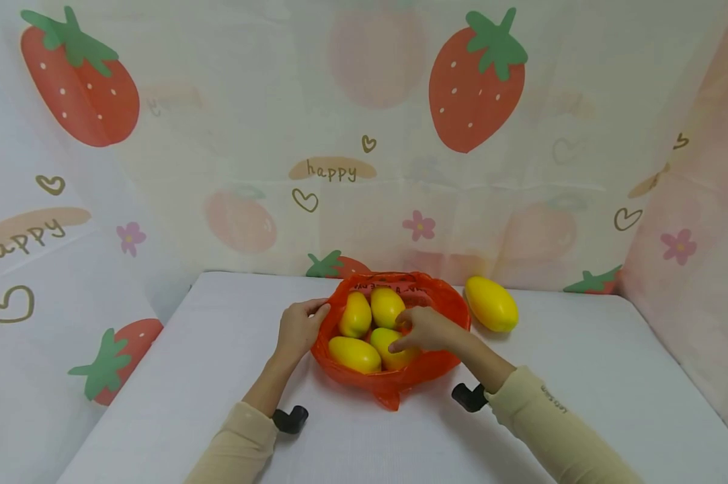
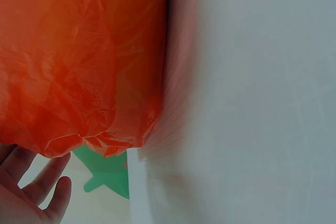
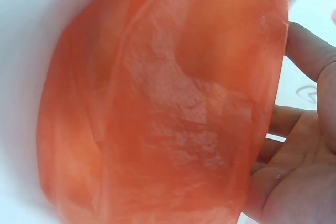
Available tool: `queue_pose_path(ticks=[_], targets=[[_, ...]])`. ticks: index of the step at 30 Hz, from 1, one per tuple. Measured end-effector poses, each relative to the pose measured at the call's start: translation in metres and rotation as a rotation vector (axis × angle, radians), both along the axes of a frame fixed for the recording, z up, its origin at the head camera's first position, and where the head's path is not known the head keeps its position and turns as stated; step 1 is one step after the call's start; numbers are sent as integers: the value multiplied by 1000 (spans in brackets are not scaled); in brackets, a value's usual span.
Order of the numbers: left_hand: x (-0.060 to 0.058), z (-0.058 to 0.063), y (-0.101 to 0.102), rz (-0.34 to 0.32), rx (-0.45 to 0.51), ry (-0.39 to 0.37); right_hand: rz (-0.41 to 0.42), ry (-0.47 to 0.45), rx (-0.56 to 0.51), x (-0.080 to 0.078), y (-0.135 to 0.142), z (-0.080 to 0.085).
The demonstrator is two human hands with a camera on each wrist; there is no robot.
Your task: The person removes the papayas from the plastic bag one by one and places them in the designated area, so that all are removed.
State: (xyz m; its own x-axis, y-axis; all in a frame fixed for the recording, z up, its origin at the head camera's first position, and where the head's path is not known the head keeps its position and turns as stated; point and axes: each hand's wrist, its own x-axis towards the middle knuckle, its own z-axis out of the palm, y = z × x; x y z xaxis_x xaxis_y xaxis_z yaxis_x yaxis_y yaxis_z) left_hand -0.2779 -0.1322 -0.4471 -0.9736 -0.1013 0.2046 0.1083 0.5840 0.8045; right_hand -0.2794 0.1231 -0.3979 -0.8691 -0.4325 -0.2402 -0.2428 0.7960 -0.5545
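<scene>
Yellow fruits [image 1: 354,355], four together, lie in a red bag [image 1: 394,384] on the white surface [image 1: 218,376], another fruit [image 1: 492,304] just beside. The left hand's [image 1: 299,333] grip holds the rim; the right hand's [image 1: 429,328] spreads wide over the front-right fruit [image 1: 380,339].

The left forearm [image 1: 268,384] slants forward and inward, and its hand [image 1: 299,328] turns toward the right one, thumb and index finger lying close together. The right forearm [image 1: 486,364] comes in from the opposite side — its hand [image 1: 430,329] reaching farther across the middle, fingers lightly curved and thumb held well apart from them. Both wrists are bare — cream sleeves [image 1: 545,410] end just behind them.
</scene>
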Motion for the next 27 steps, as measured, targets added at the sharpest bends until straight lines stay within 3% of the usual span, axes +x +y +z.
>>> queue_pose_path(ticks=[13,27], targets=[[2,1,0,-1,-1,-2,7,-2,60,1,-6,-11],[2,2,1,2,-3,3,-8,-18,79,2,-8,-12]])
